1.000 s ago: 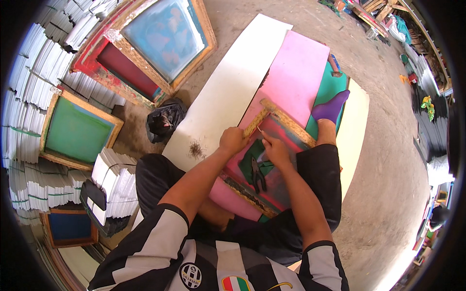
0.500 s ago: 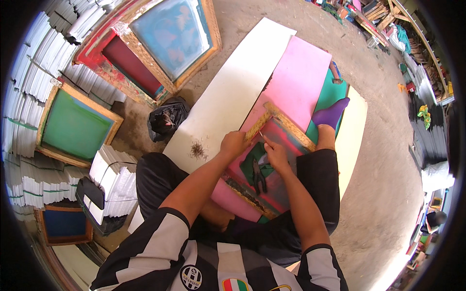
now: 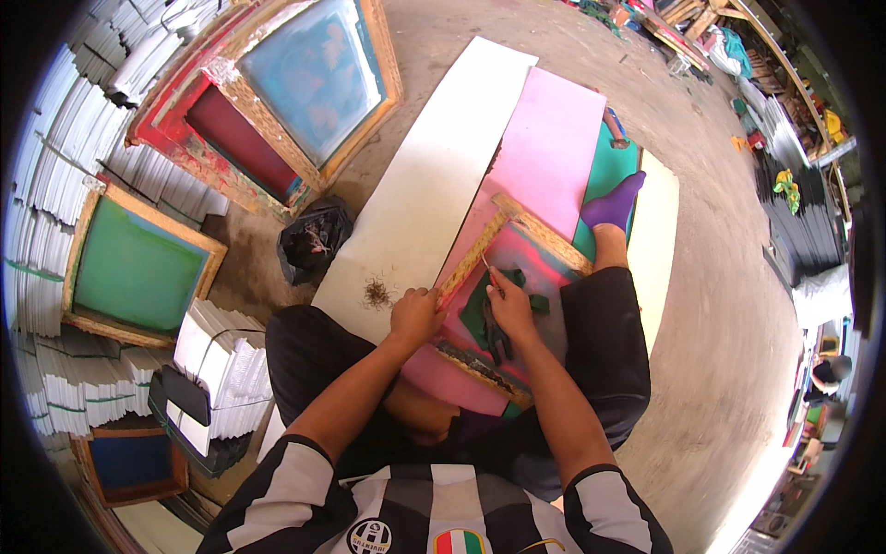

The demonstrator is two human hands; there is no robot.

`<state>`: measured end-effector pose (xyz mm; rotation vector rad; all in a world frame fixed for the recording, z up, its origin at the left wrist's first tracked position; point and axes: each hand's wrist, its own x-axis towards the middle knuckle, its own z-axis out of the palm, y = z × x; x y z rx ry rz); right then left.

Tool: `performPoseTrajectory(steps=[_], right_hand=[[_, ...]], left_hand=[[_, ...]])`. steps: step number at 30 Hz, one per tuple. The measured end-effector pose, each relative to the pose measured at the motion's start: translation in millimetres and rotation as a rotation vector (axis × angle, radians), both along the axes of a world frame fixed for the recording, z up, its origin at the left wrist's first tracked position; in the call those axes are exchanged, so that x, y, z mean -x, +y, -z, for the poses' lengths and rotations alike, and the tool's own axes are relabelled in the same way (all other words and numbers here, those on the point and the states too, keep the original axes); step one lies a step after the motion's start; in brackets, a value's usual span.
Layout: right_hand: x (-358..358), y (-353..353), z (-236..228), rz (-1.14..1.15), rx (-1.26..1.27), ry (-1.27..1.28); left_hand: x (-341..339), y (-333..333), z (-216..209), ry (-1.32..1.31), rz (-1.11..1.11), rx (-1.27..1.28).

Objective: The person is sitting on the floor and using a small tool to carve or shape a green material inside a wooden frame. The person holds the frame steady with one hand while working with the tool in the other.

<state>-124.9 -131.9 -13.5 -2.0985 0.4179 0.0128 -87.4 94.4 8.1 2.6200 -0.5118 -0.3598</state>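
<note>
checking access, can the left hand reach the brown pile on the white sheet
Probably yes: the brown pile lies near the left hand with nothing between, though that hand holds the wooden frame.

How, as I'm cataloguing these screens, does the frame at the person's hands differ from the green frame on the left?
The working frame shows pink and red on its screen; the green frame shows mostly green. The working frame lies across the pink sheet; the green frame seems to lean against the white stacks. The left hand grips the working frame; no hand touches the green frame. Both have wooden borders.
</note>
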Motion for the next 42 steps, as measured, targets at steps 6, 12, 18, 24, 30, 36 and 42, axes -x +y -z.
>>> performPoseTrajectory(steps=[6, 12, 18, 24, 30, 36, 42], right_hand=[[17.6, 15.6, -20.7, 0.032, 0.028, 0.096], [32.4, 15.2, -41.8, 0.037, 0.086, 0.076], [23.2, 11.3, -70.3, -0.112, 0.174, 0.091], [14.1, -0.8, -69.4, -0.253, 0.317, 0.060], [7.8, -0.1, -51.9, -0.175, 0.290, 0.046], [1.9, 0.0, -55.3, -0.174, 0.293, 0.158], [1.1, -4.6, -39.7, -0.202, 0.319, 0.107]], left_hand=[[-0.8, 4.8, -3.0, 0.027, 0.000, 0.071], [13.8, 7.8, -0.2, 0.031, 0.009, 0.097], [42.5, 12.3, 1.9, 0.062, -0.056, 0.083], [55.9, 16.7, 13.7, 0.061, -0.159, 0.230], [59.2, 19.4, 16.0, 0.059, -0.160, 0.189], [58.3, 11.6, 18.6, -0.049, -0.149, 0.136], [54.9, 9.4, 22.4, -0.054, -0.135, 0.147]])
